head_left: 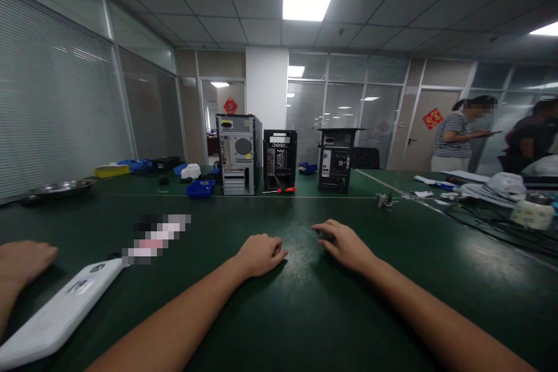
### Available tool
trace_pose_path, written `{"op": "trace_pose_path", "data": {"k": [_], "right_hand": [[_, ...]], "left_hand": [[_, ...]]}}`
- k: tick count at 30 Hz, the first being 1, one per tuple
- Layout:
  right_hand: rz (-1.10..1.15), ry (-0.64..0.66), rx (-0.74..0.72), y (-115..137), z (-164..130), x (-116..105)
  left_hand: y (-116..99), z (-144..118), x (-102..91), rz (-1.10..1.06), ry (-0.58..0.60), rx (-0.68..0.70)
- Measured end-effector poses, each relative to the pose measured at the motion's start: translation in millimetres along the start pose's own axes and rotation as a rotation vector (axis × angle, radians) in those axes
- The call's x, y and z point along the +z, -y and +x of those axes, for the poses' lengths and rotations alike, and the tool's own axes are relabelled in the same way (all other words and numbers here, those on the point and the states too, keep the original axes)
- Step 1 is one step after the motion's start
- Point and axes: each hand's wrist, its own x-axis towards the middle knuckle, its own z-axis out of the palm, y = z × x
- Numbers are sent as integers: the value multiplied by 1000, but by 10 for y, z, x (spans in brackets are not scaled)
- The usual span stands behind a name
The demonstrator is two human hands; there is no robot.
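Both my forearms lie on the dark green table [305, 314]. My left hand [261, 254] rests on the tabletop in a loose fist with nothing in it. A little to the right, my right hand [344, 245] lies palm down, its fingers bent over a small dark object [325, 236] that is mostly hidden. The two hands are about a hand's width apart.
Another person's hand [21, 261] rests at the left edge beside a long white device [65, 308]. Three open computer cases [238, 154] [279, 160] [335, 160] stand at the back, with a red-handled screwdriver [285, 190] and a blue tray [200, 188]. Two people stand far right.
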Motion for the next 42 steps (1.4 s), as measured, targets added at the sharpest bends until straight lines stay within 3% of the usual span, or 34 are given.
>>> {"op": "trace_pose_path", "data": {"k": [3, 6, 15, 21, 26, 36, 42], "right_hand": [[5, 65, -94, 328, -12, 72], [-7, 105, -172, 451, -48, 145], [-58, 129, -261, 401, -81, 237], [-204, 114, -183, 302, -59, 256], [-123, 13, -110, 262, -80, 202], [-269, 42, -290, 487, -56, 275], [-240, -5, -226, 224, 3, 163]], "left_hand": [[-89, -9, 17, -44, -48, 17], [-196, -18, 43, -85, -58, 73], [-292, -42, 17, 0, -51, 202], [-268, -22, 23, 78, -100, 107], [-267, -19, 27, -7, -146, 79], [-365, -47, 27, -125, -151, 227], [-286, -17, 26, -26, -147, 130]]}}
